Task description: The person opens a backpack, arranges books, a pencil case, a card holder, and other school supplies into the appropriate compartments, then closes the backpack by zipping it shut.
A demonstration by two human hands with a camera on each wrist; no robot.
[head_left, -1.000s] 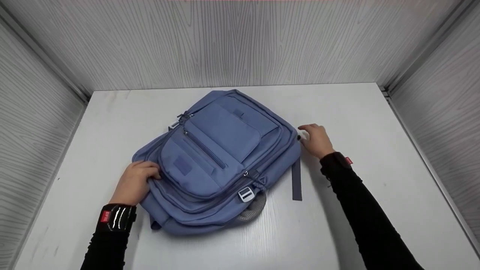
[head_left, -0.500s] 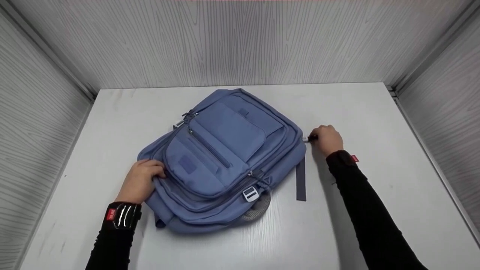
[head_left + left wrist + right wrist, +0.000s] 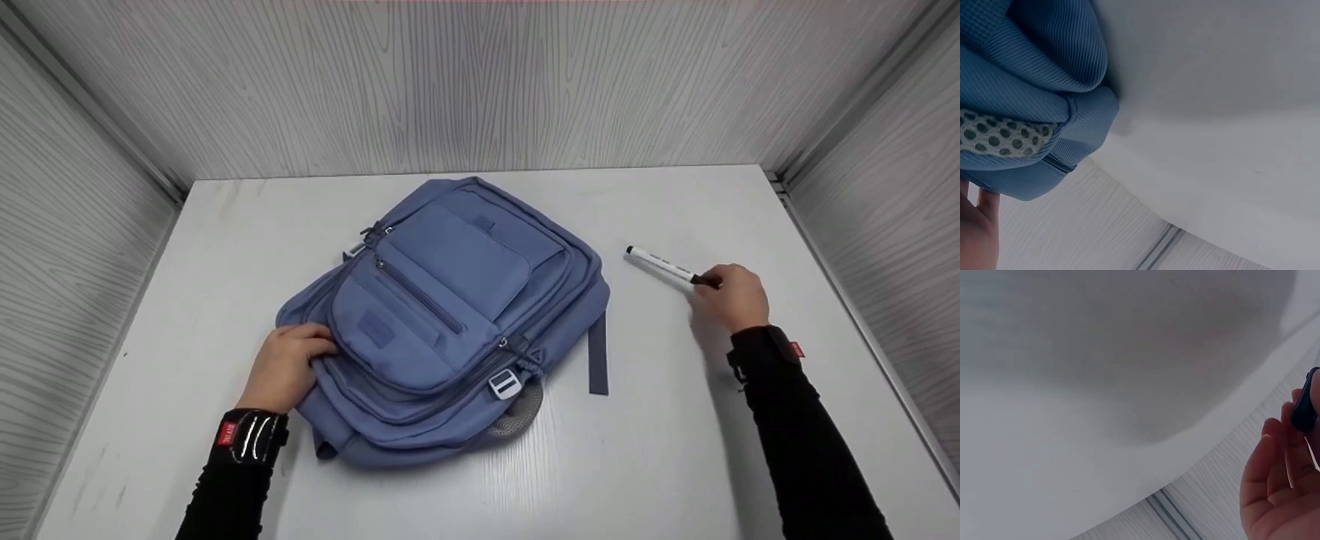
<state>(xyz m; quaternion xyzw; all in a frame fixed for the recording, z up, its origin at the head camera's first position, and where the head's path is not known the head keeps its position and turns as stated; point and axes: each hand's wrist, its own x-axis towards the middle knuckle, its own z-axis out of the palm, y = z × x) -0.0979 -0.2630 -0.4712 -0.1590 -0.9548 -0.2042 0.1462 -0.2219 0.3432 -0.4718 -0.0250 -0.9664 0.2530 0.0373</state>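
A blue backpack (image 3: 450,300) lies tilted on the white table, its front pockets facing up. My left hand (image 3: 289,366) grips the bag's lower left edge, fingertips hidden in the folds of fabric. In the left wrist view, part of that hand (image 3: 978,233) shows below the blue cloth and a mesh patch (image 3: 1005,135). To the right of the bag, my right hand (image 3: 736,296) pinches a white marker (image 3: 664,264) by its black end. The marker points left and is apart from the backpack. In the right wrist view, the black end (image 3: 1304,410) sits between thumb and fingers.
A dark strap (image 3: 598,356) hangs from the bag's right side onto the table (image 3: 645,465). A white buckle (image 3: 505,384) and a grey mesh strap (image 3: 517,415) show at its lower right. Wood-grained panels (image 3: 480,82) stand at the back and both sides.
My right hand has moved right, away from the bag, bringing the marker out from the bag's right edge into full view. My left hand keeps its grip on the backpack.
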